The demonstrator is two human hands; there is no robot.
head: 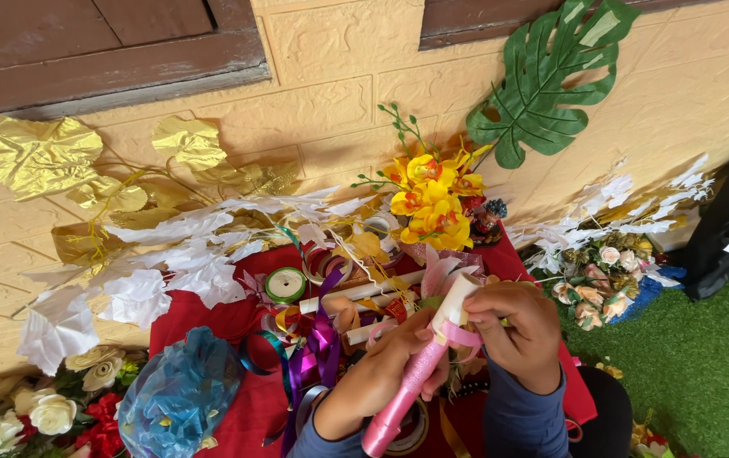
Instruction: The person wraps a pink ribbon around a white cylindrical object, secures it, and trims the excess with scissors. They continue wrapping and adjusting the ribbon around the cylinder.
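Observation:
My left hand (381, 369) grips a rolled stem wrapped in pink ribbon (407, 386), with a white paper tip (456, 298) at its upper end. My right hand (513, 326) pinches the pink ribbon near that white tip, and a loop of the ribbon (466, 337) curls beneath its fingers. Both hands are above a red cloth (212, 318) strewn with ribbon spools.
A green ribbon spool (285, 284), purple ribbon (320, 348) and white paper rolls lie on the cloth. Yellow artificial orchids (432, 199), white leaves (169, 254), gold leaves (38, 153) and a green monstera leaf (551, 76) lean on the wall. A blue bundle (182, 394) lies left, green turf (695, 373) right.

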